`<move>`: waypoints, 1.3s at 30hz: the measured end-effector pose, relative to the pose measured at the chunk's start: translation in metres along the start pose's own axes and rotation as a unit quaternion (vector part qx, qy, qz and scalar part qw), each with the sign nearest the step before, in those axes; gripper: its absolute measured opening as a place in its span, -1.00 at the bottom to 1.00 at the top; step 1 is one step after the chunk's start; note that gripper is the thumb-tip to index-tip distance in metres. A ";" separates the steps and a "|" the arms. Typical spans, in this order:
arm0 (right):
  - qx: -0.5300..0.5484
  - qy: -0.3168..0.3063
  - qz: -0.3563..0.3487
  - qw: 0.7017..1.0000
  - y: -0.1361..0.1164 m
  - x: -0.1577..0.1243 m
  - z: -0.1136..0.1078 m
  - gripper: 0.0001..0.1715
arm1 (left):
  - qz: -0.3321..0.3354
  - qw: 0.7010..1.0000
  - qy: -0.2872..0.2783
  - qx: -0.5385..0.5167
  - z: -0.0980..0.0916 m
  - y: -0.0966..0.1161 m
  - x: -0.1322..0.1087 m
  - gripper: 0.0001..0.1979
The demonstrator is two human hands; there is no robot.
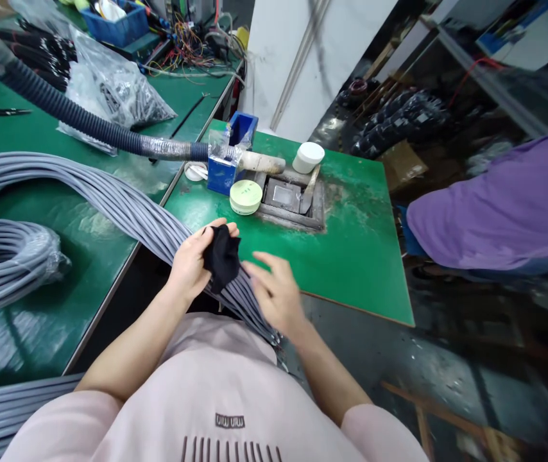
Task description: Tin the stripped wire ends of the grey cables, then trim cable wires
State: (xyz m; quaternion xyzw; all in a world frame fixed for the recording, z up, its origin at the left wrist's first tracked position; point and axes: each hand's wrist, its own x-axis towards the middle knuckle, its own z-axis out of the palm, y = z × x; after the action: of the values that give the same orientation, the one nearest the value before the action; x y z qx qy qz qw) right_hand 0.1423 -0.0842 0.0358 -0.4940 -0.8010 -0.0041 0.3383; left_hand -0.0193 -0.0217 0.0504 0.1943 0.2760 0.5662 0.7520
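Note:
My left hand (192, 262) is closed on a black cloth (222, 258), held against a thick bundle of grey cables (124, 208) that runs from the left table down across my lap. My right hand (274, 292) hovers just right of the cloth, over the bundle, with its fingers spread and slightly blurred; nothing is in it. The cable ends disappear behind my right wrist.
On the green table (360, 244) lie a recessed metal fixture (288, 199), a green round tin (246, 196), a white jar (308, 157) and a blue box (228, 160). A corrugated hose (72, 115) crosses the left bench. A coil of grey cable (4, 263) lies left. A person in purple (500, 205) stands right.

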 end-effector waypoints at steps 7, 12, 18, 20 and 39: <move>-0.011 -0.007 -0.027 1.000 0.007 0.046 0.005 -0.53 | -0.091 0.994 -0.054 -0.019 0.020 -0.022 -0.015 -0.84; -0.050 0.021 0.062 0.997 0.012 0.062 0.025 -0.46 | -0.040 0.999 0.012 -0.021 0.021 -0.038 -0.018 -0.89; -0.139 0.036 0.019 0.989 -0.001 0.049 0.037 -0.62 | -0.008 0.998 0.052 -0.018 0.014 -0.039 -0.003 -0.90; -0.162 0.017 0.009 0.987 -0.007 0.036 0.042 -0.51 | -0.018 0.997 0.062 -0.035 0.010 -0.038 0.003 -0.92; 0.602 -0.046 0.296 0.740 0.007 0.027 -0.007 -0.53 | -0.096 0.990 -0.061 -0.084 0.021 -0.027 -0.007 -0.72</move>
State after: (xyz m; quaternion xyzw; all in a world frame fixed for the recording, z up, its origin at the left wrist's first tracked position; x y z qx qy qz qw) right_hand 0.1437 -0.0612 0.0536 -0.3991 -0.4651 0.6019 0.5120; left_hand 0.0131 -0.0353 0.0518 0.1369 0.1980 0.4993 0.8323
